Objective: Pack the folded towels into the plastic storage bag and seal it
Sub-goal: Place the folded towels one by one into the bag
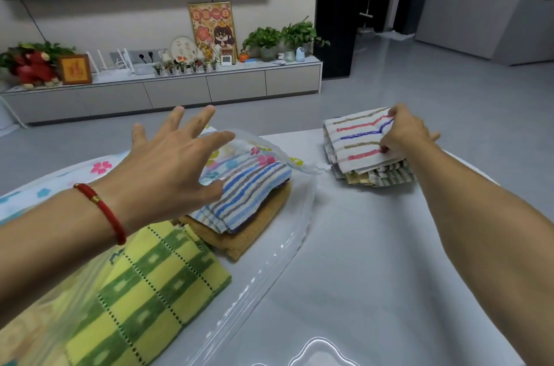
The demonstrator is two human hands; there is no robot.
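Note:
A clear plastic storage bag point(287, 248) with a flower print lies open on the grey table. Inside it sit a yellow-green towel point(156, 290), a brown towel point(251, 233) and a blue-striped towel point(248, 185) on top. My left hand point(174, 161) hovers over the blue-striped towel with fingers spread, under the bag's lifted upper flap point(263, 152). At the far right stands a stack of folded towels point(377, 176). My right hand point(404, 128) grips the top one, a white towel with red, blue and tan stripes point(356, 140), and lifts its edge.
The grey table point(374, 260) has a rounded far edge. Beyond it is grey floor, then a low TV cabinet point(180, 89) with plants, frames and a plush toy. A dark doorway is at the back right.

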